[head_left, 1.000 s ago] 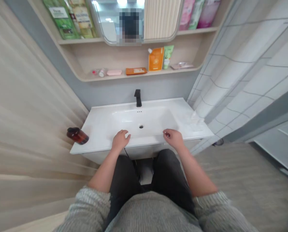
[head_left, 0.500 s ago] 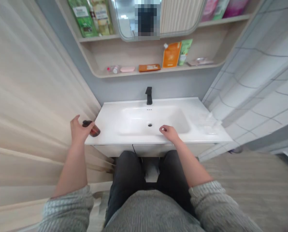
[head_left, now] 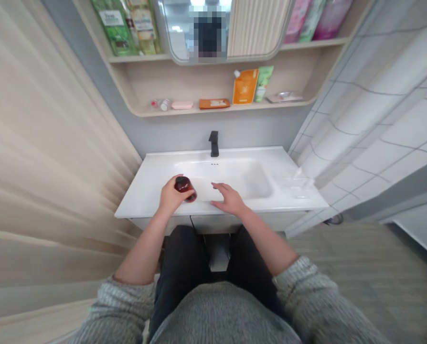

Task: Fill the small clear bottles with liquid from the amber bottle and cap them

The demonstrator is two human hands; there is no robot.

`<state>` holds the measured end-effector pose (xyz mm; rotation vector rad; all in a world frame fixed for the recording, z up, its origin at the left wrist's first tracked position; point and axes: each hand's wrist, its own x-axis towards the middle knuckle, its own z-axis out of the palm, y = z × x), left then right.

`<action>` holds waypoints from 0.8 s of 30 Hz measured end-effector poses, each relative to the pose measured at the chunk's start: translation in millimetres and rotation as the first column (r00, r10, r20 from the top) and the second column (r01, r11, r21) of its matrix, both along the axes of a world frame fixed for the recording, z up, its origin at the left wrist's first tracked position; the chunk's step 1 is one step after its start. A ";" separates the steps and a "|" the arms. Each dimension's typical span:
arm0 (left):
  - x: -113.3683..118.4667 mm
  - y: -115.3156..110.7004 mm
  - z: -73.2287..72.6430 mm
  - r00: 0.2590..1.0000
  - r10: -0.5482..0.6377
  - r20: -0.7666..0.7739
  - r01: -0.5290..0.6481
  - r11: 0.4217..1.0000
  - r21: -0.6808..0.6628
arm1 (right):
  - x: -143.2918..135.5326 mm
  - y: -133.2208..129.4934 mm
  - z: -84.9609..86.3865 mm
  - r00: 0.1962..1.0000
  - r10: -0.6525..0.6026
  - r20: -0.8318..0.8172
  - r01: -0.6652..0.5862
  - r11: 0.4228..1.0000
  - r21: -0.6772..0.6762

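Observation:
A dark reddish-brown bottle (head_left: pixel 186 187) with a black top is held in my left hand (head_left: pixel 171 196), over the left front part of the white sink basin (head_left: pixel 256 179). Its fingers wrap round the far side and the thumb lies across the near side. To the right of the bottle, my right hand (head_left: pixel 229 198) hovers over the front of the basin with thumb and fingers apart and nothing between them. It does not touch the bottle. Behind both hands stands a black faucet (head_left: pixel 214 144).
Above the sink, a shelf (head_left: pixel 185 113) holds an orange pouch (head_left: pixel 245 87), a green tube (head_left: pixel 263 83), an orange packet (head_left: pixel 214 103) and a pink box (head_left: pixel 182 104). Clear containers (head_left: pixel 299 186) stand on the right countertop. A curtain (head_left: pixel 56 143) hangs at the left.
My left hand has closed on the bottle and carried it right, from the counter's left edge to over the basin. My right hand has moved slightly left and its fingers have spread.

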<state>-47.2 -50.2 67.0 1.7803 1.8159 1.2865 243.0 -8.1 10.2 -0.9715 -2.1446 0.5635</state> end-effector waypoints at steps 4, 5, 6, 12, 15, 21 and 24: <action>79.6 10.4 4.8 0.979 -0.198 0.052 0.195 0.979 0.066 | -29.2 5.0 4.8 0.952 0.081 -0.295 -0.111 0.990 -0.086; 90.9 11.5 4.9 0.978 -0.207 0.039 0.202 0.975 0.095 | -30.8 6.5 3.0 0.938 0.074 -0.340 -0.117 0.987 -0.108; 98.5 12.6 4.2 0.977 -0.212 0.019 0.208 0.970 0.122 | -30.5 7.7 0.1 0.929 0.049 -0.366 -0.104 0.986 -0.133; 96.6 23.6 -8.8 0.904 -0.425 0.039 0.418 0.900 0.124 | -19.1 9.4 -26.1 0.929 -0.091 -0.358 -0.014 0.959 -0.283; 90.7 27.3 -15.3 0.885 -0.459 0.082 0.449 0.886 0.115 | -18.2 12.5 -33.0 0.936 -0.041 -0.349 -0.071 0.951 -0.300; 98.4 24.9 -22.6 0.919 -0.363 0.152 0.355 0.932 0.074 | -18.3 12.6 -29.6 0.943 0.001 -0.333 -0.115 0.940 -0.322; 106.6 25.1 -23.4 0.942 -0.240 0.233 0.229 0.971 0.074 | -18.6 10.4 -26.7 0.946 0.022 -0.323 -0.132 0.937 -0.324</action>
